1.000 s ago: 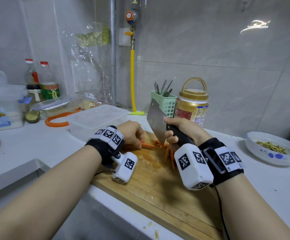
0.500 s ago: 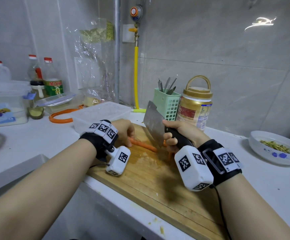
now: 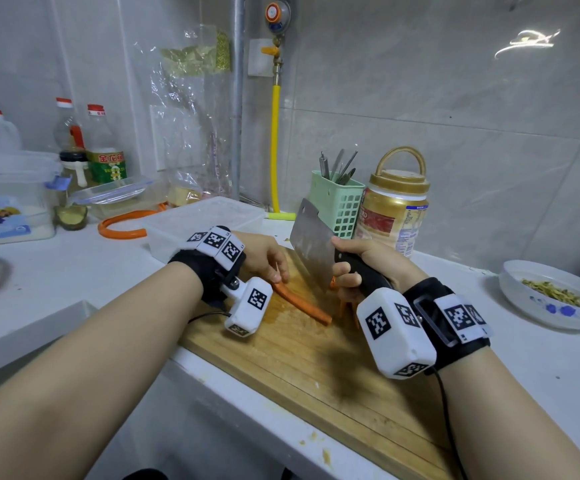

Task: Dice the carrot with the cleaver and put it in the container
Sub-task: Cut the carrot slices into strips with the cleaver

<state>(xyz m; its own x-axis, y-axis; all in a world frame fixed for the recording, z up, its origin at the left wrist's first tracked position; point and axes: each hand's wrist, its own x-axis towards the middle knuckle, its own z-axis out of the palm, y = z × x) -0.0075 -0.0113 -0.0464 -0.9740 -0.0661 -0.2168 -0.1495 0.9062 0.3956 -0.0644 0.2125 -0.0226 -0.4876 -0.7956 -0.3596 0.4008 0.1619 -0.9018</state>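
Note:
A long orange carrot strip (image 3: 300, 302) lies on the wooden cutting board (image 3: 302, 362). My left hand (image 3: 264, 255) holds the strip's far end with its fingertips. The cleaver (image 3: 311, 239) is gripped at its black handle by my right hand (image 3: 368, 263), blade raised and tilted above the board, just right of the strip. More orange carrot pieces (image 3: 343, 304) lie under my right hand, mostly hidden. A clear plastic container (image 3: 205, 220) stands behind my left hand at the board's far left corner.
A green utensil basket (image 3: 339, 202) and a gold-lidded jar (image 3: 396, 209) stand behind the board. A white bowl (image 3: 551, 294) with food sits at the right. Bottles, boxes and an orange ring (image 3: 122, 225) crowd the left counter. The counter edge runs under the board.
My left hand has pulled one carrot strip away from the pile, leftward and toward me. The cleaver stays raised in my right hand. My view has dropped slightly.

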